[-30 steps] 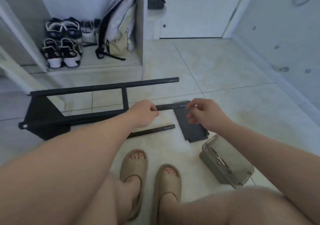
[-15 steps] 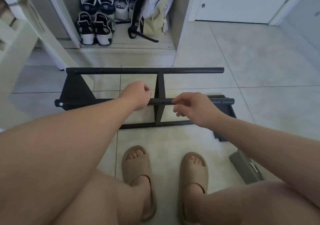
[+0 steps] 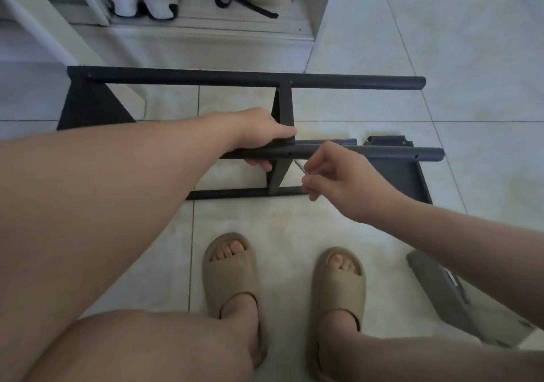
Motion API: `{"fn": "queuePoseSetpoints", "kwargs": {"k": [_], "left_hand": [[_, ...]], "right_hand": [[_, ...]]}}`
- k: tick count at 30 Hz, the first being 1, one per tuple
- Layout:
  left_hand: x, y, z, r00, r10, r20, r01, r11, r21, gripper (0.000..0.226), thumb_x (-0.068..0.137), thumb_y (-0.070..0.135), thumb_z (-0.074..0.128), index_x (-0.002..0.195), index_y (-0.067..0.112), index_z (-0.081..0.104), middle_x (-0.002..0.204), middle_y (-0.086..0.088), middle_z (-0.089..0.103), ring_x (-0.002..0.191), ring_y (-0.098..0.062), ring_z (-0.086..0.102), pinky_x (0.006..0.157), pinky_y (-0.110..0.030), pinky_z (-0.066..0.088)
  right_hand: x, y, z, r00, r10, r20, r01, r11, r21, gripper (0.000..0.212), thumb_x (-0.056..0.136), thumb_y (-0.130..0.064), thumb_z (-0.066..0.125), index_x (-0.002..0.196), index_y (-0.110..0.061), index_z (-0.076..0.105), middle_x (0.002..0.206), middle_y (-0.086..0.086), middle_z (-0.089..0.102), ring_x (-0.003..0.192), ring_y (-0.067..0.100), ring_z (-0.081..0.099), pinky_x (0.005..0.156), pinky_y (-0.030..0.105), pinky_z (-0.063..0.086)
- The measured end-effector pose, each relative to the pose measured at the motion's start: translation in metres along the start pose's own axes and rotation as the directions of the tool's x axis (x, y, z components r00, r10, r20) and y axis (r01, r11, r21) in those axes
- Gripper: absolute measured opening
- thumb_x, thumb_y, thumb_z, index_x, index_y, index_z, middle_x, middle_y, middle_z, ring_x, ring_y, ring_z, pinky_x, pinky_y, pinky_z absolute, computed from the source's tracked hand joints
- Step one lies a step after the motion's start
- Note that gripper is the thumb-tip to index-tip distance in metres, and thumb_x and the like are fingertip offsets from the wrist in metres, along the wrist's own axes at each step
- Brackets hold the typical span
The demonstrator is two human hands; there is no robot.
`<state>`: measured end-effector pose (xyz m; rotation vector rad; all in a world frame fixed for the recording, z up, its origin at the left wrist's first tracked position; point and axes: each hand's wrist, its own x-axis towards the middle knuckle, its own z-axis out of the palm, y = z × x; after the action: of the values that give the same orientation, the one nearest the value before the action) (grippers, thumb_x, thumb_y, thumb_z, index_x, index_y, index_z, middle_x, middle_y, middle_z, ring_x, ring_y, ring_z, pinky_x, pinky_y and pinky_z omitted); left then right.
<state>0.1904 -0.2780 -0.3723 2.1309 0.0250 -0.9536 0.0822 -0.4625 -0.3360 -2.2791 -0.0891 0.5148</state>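
Left hand: gripping the frame's tube, fingers wrapping under it.
Right hand: pinching a thin metal pin just below the tube.

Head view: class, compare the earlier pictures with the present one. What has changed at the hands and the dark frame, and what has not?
The right hand has drawn back from the dark tube toward the person and now pinches a thin silver rod, its tip near the tube's small hole. Unchanged: the left hand grips the tube by the crossbar; the frame lies on the floor.
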Motion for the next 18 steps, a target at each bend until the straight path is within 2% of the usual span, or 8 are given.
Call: {"fn": "queuePoseSetpoints", "kwargs": {"k": [2,3,5,8,12,15,18], "left_hand": [[0.004,0.000,-0.001,1.000,0.007,0.028,-0.006,1.000,-0.023,0.046,0.095,0.052,0.060,0.106,0.009,0.069,0.092,-0.014,0.076,0.077,-0.027,0.077,0.063,-0.032,0.058],[0.005,0.001,-0.002,0.999,0.009,0.043,-0.008,0.999,-0.032,0.044,0.094,0.051,0.061,0.104,0.009,0.071,0.091,-0.013,0.077,0.082,-0.027,0.077,0.070,-0.034,0.060],[0.006,0.003,-0.003,0.998,0.015,0.060,-0.013,0.999,-0.043,0.042,0.094,0.049,0.062,0.102,0.010,0.074,0.085,-0.009,0.078,0.083,-0.024,0.076,0.077,-0.034,0.060],[0.008,0.005,-0.001,0.999,0.028,0.040,-0.025,0.998,-0.066,0.037,0.095,0.047,0.062,0.099,0.012,0.075,0.080,-0.006,0.078,0.069,-0.015,0.074,0.066,-0.027,0.056],[0.008,0.007,0.008,0.998,0.050,0.044,-0.043,0.989,-0.141,0.035,0.096,0.042,0.064,0.097,0.009,0.074,0.083,-0.010,0.078,0.085,-0.023,0.076,0.080,-0.034,0.060],[0.008,0.008,0.013,0.997,0.068,0.043,-0.059,0.982,-0.178,0.034,0.096,0.041,0.065,0.097,0.008,0.072,0.086,-0.012,0.078,0.086,-0.025,0.076,0.074,-0.033,0.060],[0.007,0.007,0.015,0.998,0.063,0.032,-0.056,0.979,-0.197,0.035,0.095,0.041,0.066,0.100,0.006,0.071,0.085,-0.010,0.078,0.079,-0.022,0.077,0.063,-0.029,0.058]], "right_hand": [[0.001,0.003,0.002,1.000,0.004,-0.019,-0.003,1.000,0.031,0.012,0.097,-0.014,0.064,0.091,-0.022,0.056,0.075,-0.008,0.074,0.069,0.004,0.068,0.056,0.017,0.046],[0.002,0.004,0.003,1.000,0.006,-0.026,-0.005,0.999,0.044,0.013,0.097,-0.013,0.064,0.091,-0.021,0.056,0.075,-0.009,0.074,0.068,0.004,0.068,0.054,0.015,0.045],[0.004,0.005,0.003,0.999,0.013,-0.040,-0.011,0.998,0.063,0.012,0.097,-0.012,0.064,0.090,-0.020,0.057,0.076,-0.008,0.074,0.069,0.006,0.070,0.062,0.021,0.053],[0.009,0.006,0.004,0.997,0.035,-0.072,-0.030,0.997,0.073,0.013,0.096,-0.014,0.065,0.089,-0.020,0.056,0.077,-0.009,0.075,0.069,0.007,0.072,0.073,0.031,0.058],[0.012,0.007,0.003,0.994,0.055,-0.098,-0.048,0.996,0.077,0.012,0.095,-0.015,0.066,0.087,-0.018,0.058,0.077,-0.008,0.075,0.069,0.007,0.072,0.074,0.038,0.059],[0.013,0.007,0.003,0.992,0.060,-0.108,-0.054,0.997,0.057,0.012,0.095,-0.017,0.066,0.086,-0.018,0.058,0.075,-0.006,0.075,0.070,0.008,0.072,0.076,0.043,0.059],[0.014,0.006,0.004,0.992,0.041,-0.120,-0.040,0.999,0.010,0.015,0.095,-0.019,0.067,0.083,-0.019,0.057,0.073,-0.005,0.075,0.068,0.006,0.071,0.068,0.036,0.058]]}}
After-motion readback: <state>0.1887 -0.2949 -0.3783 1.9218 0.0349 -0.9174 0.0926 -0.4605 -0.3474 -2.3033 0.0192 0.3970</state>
